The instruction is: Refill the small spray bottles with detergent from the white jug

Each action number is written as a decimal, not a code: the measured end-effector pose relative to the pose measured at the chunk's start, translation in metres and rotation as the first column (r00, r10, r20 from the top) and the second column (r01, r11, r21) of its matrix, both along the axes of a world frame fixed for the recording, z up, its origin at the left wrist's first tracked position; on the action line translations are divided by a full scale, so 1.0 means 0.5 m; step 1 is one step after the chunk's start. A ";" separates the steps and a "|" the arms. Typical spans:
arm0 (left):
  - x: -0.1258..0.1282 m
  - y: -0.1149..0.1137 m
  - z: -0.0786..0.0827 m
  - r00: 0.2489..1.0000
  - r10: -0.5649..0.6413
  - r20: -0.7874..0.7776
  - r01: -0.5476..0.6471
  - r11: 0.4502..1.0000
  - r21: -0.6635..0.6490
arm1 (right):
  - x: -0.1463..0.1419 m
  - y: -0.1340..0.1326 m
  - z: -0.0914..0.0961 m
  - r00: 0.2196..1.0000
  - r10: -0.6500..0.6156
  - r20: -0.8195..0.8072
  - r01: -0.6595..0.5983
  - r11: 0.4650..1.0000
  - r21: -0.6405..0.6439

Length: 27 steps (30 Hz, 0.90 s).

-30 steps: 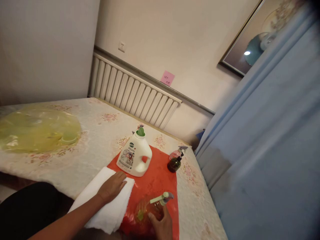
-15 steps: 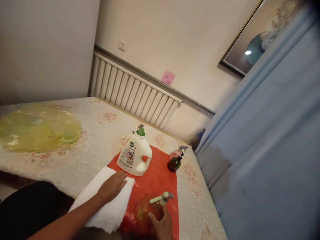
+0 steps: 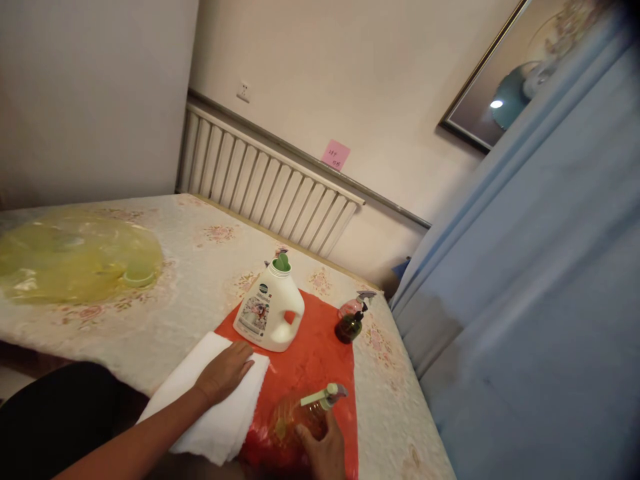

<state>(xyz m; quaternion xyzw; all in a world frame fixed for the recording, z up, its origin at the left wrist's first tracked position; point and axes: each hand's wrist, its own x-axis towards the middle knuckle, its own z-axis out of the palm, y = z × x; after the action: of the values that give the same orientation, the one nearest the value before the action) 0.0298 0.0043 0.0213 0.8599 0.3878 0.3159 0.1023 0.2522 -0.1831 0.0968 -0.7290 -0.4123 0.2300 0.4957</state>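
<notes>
My left hand [image 3: 226,371] lies flat, palm down, on a folded white towel [image 3: 213,410] at the table's near edge. My right hand [image 3: 324,450] is wrapped round a clear yellowish pump bottle [image 3: 299,417] with a pale green pump, standing on a red cloth [image 3: 313,363]. Beyond my left hand, a white detergent jug [image 3: 270,310] with a green cap stands on the same red cloth. A small dark green pump bottle [image 3: 350,325] sits at the cloth's far right corner.
The table carries a cream floral cover [image 3: 200,267]. A yellow-green plastic sheet [image 3: 75,257] lies at the left. A white radiator [image 3: 265,183] runs along the back wall, with a pink note [image 3: 335,155] above it. A blue curtain [image 3: 525,300] hangs close on the right.
</notes>
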 end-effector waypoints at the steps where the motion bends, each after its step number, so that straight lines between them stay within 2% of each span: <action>1: 0.000 0.000 0.001 1.000 0.002 -0.005 -0.002 1.000 0.001 | 0.001 0.000 -0.002 1.000 -0.002 0.007 0.002 1.000 -0.003; 20: 0.000 -0.010 0.023 0.999 0.002 -0.041 -0.003 0.999 -0.033 | 0.003 -0.002 -0.007 0.999 0.018 0.045 -0.017 0.999 -0.027; 27: 0.000 -0.009 0.019 0.999 0.015 -0.042 -0.016 1.000 -0.024 | 0.002 -0.001 -0.006 1.000 0.016 0.012 -0.016 1.000 -0.021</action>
<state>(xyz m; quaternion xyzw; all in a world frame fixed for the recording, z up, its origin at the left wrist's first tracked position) 0.0295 -0.0002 0.0305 0.8619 0.4002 0.2940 0.1024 0.2530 -0.1836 0.0939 -0.7322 -0.4185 0.2340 0.4837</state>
